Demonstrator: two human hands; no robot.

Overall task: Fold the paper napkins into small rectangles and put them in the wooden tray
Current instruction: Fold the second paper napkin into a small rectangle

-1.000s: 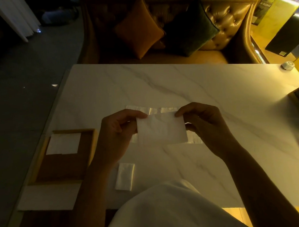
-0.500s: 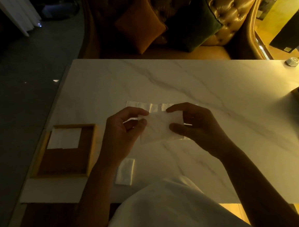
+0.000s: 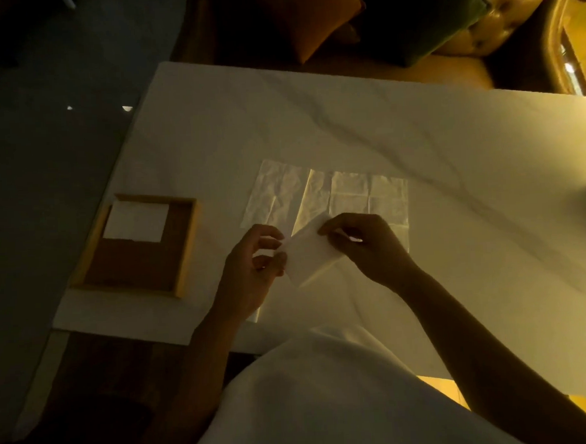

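Observation:
A folded white paper napkin [image 3: 308,254] is held above the marble table [image 3: 450,168], tilted with its right end higher. My left hand [image 3: 253,267] pinches its left edge and my right hand [image 3: 366,245] pinches its upper right corner. Behind them several unfolded napkins [image 3: 324,195] lie flat on the table. At the left stands the wooden tray [image 3: 185,253] with one folded white napkin [image 3: 135,221] in its far end. A sliver of another folded napkin [image 3: 258,314] shows beside my left forearm.
The table's left edge runs close beside the tray, with dark floor [image 3: 46,132] beyond. A tufted sofa with an orange cushion [image 3: 313,23] and a green cushion [image 3: 427,21] stands behind the far edge. My white garment [image 3: 319,395] covers the near edge.
The view has swung left and down. The held napkin has turned from level to tilted and looks narrower. The small folded napkin on the table is now mostly hidden by my left forearm.

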